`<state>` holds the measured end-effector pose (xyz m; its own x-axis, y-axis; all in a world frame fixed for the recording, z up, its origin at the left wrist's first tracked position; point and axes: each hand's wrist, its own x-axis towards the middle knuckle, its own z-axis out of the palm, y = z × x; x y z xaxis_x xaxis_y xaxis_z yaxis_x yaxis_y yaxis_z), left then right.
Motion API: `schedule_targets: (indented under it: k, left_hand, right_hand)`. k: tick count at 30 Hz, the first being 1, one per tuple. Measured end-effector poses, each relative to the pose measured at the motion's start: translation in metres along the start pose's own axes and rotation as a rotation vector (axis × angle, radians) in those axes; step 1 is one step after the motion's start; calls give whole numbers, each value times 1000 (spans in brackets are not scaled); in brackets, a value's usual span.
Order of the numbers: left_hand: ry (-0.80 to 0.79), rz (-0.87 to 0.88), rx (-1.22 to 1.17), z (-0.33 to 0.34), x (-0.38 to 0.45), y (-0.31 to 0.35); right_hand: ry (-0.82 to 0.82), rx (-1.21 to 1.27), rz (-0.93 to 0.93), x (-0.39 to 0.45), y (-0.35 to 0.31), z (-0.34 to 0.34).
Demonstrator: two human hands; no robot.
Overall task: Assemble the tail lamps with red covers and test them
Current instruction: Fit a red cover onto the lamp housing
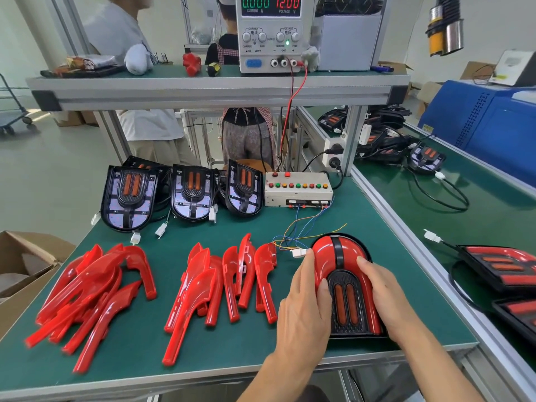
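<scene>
A tail lamp point(342, 274) with red covers on both sides lies flat on the green mat at the front right. My left hand point(304, 303) presses its left red cover and my right hand point(385, 297) presses its right one, fingers laid over the covers. A white connector point(298, 252) with coloured wires lies by my left fingertips. Loose red covers lie in two heaps, one at the left point(92, 288) and one in the middle point(232, 282). Three uncovered black lamp bases point(130, 195) stand at the back of the mat.
A beige test box point(298, 190) with coloured buttons sits behind the lamp. A power supply point(269, 33) on the shelf reads 0.000 A and 12.00 V. Finished lamps point(504, 268) lie on the right-hand bench. A cardboard box point(26, 265) stands at left. Two people stand behind the bench.
</scene>
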<state>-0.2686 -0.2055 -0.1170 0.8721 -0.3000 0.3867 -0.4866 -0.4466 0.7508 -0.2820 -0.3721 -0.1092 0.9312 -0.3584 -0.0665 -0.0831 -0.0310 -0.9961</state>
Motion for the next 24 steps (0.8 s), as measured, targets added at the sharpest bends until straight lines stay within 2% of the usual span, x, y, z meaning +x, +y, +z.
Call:
schedule_targets:
  k: [10, 21, 24]
  left_hand:
    - [-2, 9, -2, -1, 2, 0]
    - [48, -62, -1, 4, 5, 2]
    - [44, -49, -68, 2, 7, -1]
  right_hand:
    - [-10, 24, 0, 1, -1, 0]
    - [-42, -2, 5, 1, -3, 0]
    - [-43, -1, 4, 1, -2, 0]
